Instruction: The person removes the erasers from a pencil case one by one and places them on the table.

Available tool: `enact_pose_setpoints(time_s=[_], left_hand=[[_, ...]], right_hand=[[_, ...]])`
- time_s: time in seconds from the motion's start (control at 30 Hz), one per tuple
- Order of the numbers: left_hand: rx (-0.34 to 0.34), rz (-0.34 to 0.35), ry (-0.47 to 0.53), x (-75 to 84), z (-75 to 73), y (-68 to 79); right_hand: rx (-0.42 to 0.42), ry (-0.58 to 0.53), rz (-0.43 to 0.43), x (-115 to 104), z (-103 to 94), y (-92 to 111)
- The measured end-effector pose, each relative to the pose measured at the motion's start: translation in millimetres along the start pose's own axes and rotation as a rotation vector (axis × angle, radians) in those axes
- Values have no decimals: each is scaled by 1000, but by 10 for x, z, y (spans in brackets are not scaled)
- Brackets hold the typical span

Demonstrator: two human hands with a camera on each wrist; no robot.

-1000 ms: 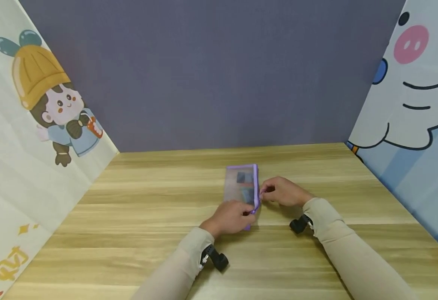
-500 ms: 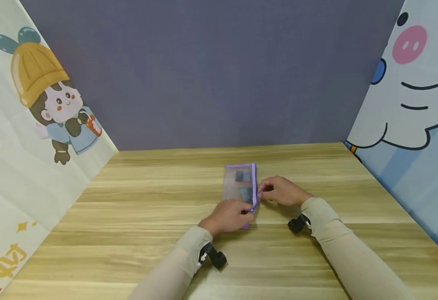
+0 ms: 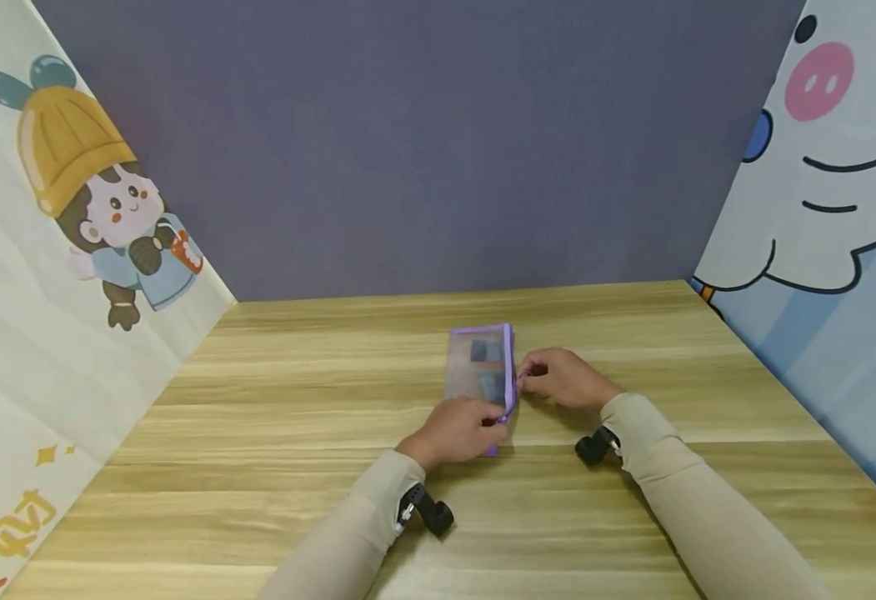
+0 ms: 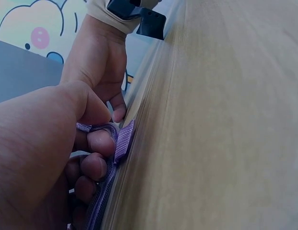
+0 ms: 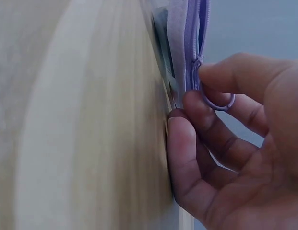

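A see-through mesh zipper pouch (image 3: pixel 468 371) with purple edging lies on the wooden table, its zipper side to the right. Dark and coloured flat items (image 3: pixel 480 350) show dimly through the mesh; I cannot tell their kind. My left hand (image 3: pixel 458 429) pinches the near end of the zipper edge, where a purple ribbon tab (image 4: pixel 124 140) sticks out. My right hand (image 3: pixel 567 379) pinches the zipper pull, a thin purple cord loop (image 5: pixel 220 108), between thumb and forefinger. In the right wrist view, the zipper edges (image 5: pixel 201 28) look parted beyond the slider.
The wooden table (image 3: pixel 295 400) runs back to a grey upright panel (image 3: pixel 407 150). Printed cartoon sheets stand at the left (image 3: pixel 2 292) and right (image 3: pixel 858 242). A small black camera is strapped to each wrist.
My right hand and the pull have shifted very slightly toward the pouch's far end. The left hand keeps its hold, and the head view has tilted a little.
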State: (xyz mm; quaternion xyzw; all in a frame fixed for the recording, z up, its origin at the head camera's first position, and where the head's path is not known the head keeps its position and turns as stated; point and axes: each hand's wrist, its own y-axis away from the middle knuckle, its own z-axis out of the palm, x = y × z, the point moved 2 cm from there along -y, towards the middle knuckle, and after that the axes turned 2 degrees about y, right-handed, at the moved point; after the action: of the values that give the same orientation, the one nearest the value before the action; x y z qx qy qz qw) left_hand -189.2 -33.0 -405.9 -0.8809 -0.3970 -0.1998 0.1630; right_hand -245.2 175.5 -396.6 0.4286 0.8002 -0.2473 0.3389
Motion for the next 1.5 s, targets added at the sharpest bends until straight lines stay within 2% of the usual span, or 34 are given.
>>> enact_pose_setpoints(time_s=[0.17,0.37,0.57,0.93,1.33,1.5], left_hand=[[13,8,-14,-1,-15,-20],[-5,12,-18,-19,-1,-23],[8,19,-16,-5,-36,-35],[-3,4,-31,1,-61,-34],[-21,-14,-18,-25,-55,21],[-8,10,-22,-23,-30,5]], right_hand=[[5,-8,-3,-16,-34,-6],[-9,-4,7,3,-35,-12],[14,13,23,0,-56,-45],[-2,0,19,2,-70,-47],[-4,-6,11,19,12,-57],[-4,0,27,27,-4,-45]])
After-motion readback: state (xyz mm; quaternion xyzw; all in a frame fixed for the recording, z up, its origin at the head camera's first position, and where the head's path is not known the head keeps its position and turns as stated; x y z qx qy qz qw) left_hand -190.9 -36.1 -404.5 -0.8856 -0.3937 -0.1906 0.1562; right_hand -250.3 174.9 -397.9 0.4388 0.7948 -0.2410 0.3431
